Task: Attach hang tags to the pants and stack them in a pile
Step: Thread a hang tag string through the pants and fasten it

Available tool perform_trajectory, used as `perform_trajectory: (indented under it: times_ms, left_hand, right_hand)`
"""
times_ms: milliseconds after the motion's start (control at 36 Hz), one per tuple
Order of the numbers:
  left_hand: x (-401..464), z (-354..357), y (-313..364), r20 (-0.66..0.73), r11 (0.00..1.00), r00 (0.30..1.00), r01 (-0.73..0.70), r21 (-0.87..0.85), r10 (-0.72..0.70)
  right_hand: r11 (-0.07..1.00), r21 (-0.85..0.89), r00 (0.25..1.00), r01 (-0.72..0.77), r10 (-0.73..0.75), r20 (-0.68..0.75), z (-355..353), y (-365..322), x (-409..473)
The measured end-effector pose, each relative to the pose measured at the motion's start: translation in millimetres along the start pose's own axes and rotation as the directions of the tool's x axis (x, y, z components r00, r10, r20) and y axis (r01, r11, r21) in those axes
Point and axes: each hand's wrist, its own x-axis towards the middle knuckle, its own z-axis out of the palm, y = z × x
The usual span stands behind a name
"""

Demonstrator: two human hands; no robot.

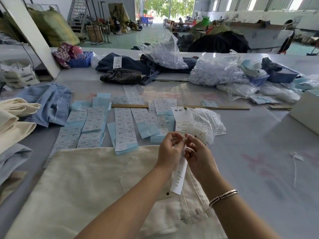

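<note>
**Both hands pinch a tag string above the cream pants**

Taking the cream pants [82,183] spread flat at the near edge of the grey table [259,152] as the landmark, here is how things lie, left to right.

Left of the pants, a stack of folded cream pants [12,121] rests at the table's edge, with light blue jeans [51,104] just behind it and another pale blue pair [12,157] below it.

Directly behind the pants, sheets of size stickers on blue backing [96,125] fan out in rows; one sheet overlaps the pants' far edge. A wooden ruler [181,106] lies beyond the stickers.

Above the pants' right part, the left hand [170,150] has its fingers curled, thumb and forefinger pinching a thin white string [184,139]. The right hand [198,154], a bracelet [223,197] on its wrist, pinches the same string from the other side, fingertips nearly meeting the left's. A white hang tag [179,175] dangles between the two hands, over the pants.

Just behind the hands sits a bag of white strings [205,125] with a stack of hang tags [180,119] beside it.

Right of the pants, a loose tag string [296,163] lies alone on the table.

Far behind, dark jeans [124,69] and clear plastic bags [217,69] crowd the table's back edge.
</note>
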Motion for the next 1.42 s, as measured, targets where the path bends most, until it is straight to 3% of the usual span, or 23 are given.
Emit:
perform_trajectory:
  times_ms: [417,611,722,861,972,1111,1194,1333,1417]
  left_hand:
    - [-3,0,2,-0.011,1.000,1.000,0.017,-0.019,-0.017]
    - [-2,5,5,-0.034,0.998,0.998,0.059,-0.020,-0.059]
    - [-1,9,5,-0.069,0.986,0.985,0.154,-0.065,-0.158]
    - [0,6,3,-0.050,0.984,0.985,0.160,-0.073,-0.164]
    - [2,6,2,-0.054,0.989,0.987,0.147,-0.030,-0.149]
    - [1,9,0,-0.073,0.993,0.990,0.121,0.004,-0.121]
    - [2,10,-1,-0.092,0.992,0.988,0.124,-0.007,-0.124]
    - [2,11,-6,-0.108,0.991,0.985,0.134,-0.012,-0.134]
    - [1,7,-8,-0.112,0.987,0.986,0.131,0.097,-0.120]
  right_hand:
    - [0.980,-0.158,0.992,0.118,-0.112,0.050,-5,0,0]
    - [0.873,-0.369,0.944,0.320,-0.326,0.048,-6,1,-3]
    - [0.800,-0.469,0.920,0.375,-0.382,0.085,-8,2,2]
    - [0.682,-0.614,0.898,0.397,-0.426,0.108,-8,3,9]
    - [0.679,-0.620,0.893,0.393,-0.442,0.082,-7,3,13]
    - [0.823,-0.467,0.937,0.324,-0.347,0.039,-10,8,11]
    - [0.855,-0.400,0.937,0.330,-0.349,0.029,-11,11,9]
    - [0.808,-0.469,0.921,0.357,-0.389,0.029,-9,17,7]
    - [0.718,-0.599,0.919,0.356,-0.386,0.083,-12,18,9]
